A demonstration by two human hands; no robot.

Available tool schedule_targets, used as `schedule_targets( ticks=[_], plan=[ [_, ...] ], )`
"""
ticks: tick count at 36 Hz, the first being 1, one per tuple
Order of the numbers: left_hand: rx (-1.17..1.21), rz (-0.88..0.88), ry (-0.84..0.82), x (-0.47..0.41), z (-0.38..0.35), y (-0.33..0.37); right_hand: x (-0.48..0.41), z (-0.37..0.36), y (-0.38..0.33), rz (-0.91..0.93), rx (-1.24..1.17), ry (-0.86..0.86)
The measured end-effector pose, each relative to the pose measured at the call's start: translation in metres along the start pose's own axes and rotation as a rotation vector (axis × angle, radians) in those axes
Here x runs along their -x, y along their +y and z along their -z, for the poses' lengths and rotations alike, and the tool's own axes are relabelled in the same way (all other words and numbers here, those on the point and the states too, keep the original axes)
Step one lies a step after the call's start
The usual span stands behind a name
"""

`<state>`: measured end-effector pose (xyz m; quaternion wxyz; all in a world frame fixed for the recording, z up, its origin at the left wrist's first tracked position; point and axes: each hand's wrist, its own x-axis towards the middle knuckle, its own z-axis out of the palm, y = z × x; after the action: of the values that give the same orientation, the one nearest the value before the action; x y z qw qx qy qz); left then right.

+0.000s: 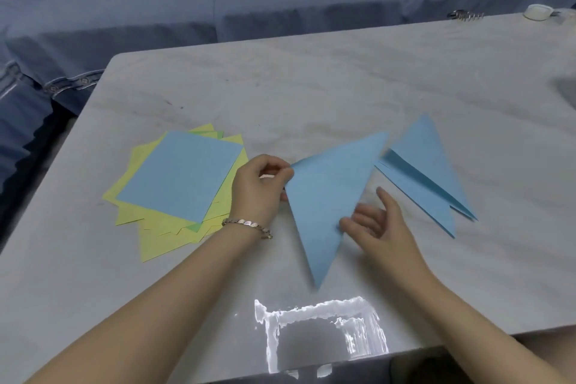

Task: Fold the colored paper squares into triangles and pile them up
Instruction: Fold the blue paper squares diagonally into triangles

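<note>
Over the table [311, 87], left hand [258, 190] pinches blue triangle [324, 196] (right hand [377, 221] touching)

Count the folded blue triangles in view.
3. One blue triangle is pinched by the left hand, right hand at its edge. The upper triangle and lower triangle overlap to its right; others may hide beneath.

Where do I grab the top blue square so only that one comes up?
Probably its right corner. The blue square lies flat on a fanned stack of yellow and green sheets, so its corners sit off theirs. Slide fingers in from the right, where the left hand is nearest, and lift just that corner.
</note>
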<state>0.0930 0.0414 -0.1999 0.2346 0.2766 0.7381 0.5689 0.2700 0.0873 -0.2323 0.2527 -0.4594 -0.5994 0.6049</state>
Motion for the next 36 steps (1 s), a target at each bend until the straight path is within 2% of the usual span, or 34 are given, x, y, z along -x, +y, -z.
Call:
schedule_targets(
  ticks=[3, 6, 7, 10, 12, 17, 21, 29, 33, 36],
  plan=[
    [0.126, 0.016, -0.016, 0.011, 0.0, 0.009, -0.007, 0.004, -0.015, 0.016, -0.074, -0.009],
    [0.106, -0.032, -0.056, 0.015, 0.004, 0.006, -0.018, 0.012, -0.02, 0.07, -0.047, 0.171],
    [0.017, -0.073, -0.064, 0.014, 0.008, 0.003, -0.024, 0.018, -0.023, 0.094, -0.038, 0.252],
    [-0.448, -0.132, -0.065, 0.004, 0.025, -0.016, -0.046, 0.043, -0.027, 0.185, 0.057, 0.492],
    [-0.685, -0.12, -0.046, -0.004, 0.038, -0.028, -0.059, 0.06, -0.028, 0.181, 0.204, 0.562],
    [-1.083, 0.071, 0.006, -0.017, 0.064, -0.051, -0.061, 0.067, -0.022, 0.011, 0.574, 0.448],
    [-1.084, 0.169, -0.017, -0.019, 0.073, -0.06, -0.043, 0.042, -0.023, 0.151, 0.684, 0.41],
    [-1.207, -0.088, -0.02, -0.018, 0.085, -0.053, -0.021, -0.005, -0.023, 0.3, 0.745, -0.062],
    [-1.135, -0.261, 0.04, -0.014, 0.093, -0.052, -0.016, -0.015, -0.021, 0.337, 0.758, -0.167],
    [-1.092, -0.24, 0.046, -0.002, 0.096, -0.041, -0.014, -0.019, -0.021, 0.374, 0.773, -0.198]
  ],
)
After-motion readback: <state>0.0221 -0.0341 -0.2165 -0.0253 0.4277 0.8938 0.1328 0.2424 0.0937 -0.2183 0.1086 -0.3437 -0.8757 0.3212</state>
